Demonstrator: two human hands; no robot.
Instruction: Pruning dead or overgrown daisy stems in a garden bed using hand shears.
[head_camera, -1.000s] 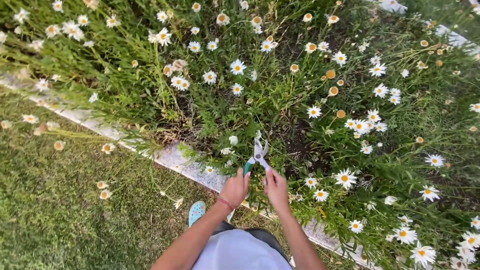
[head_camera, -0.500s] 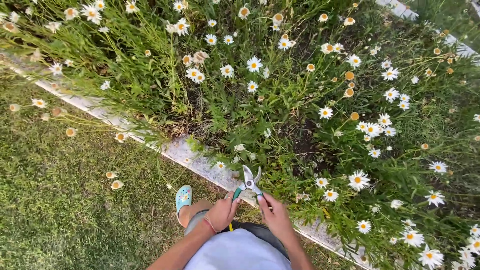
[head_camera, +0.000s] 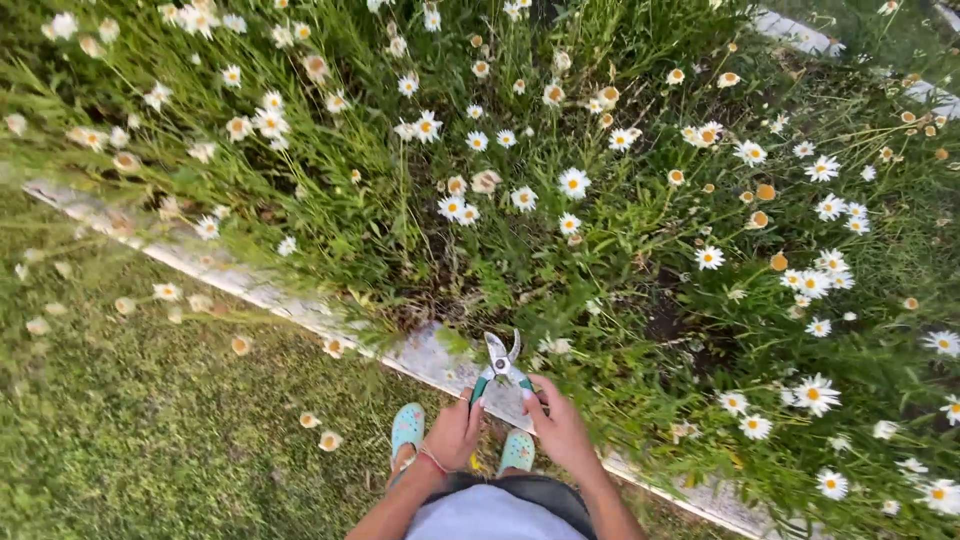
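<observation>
Both hands on green-handled shears (head_camera: 500, 367): left hand (head_camera: 453, 433) closed on one handle, right hand (head_camera: 560, 432) apparently on the other. Blades parted, over the stone kerb (head_camera: 420, 357). Turquoise clogs (head_camera: 407, 428) below. Daisies (head_camera: 573, 183) beyond.

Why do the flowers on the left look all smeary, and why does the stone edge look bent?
Head view: the daisies at the left edge are blurred, while the shears and both hands look sharp; the wide lens bows the stone edging and stretches the corners; the light is soft and even, with no hard shadows or glare.
</observation>
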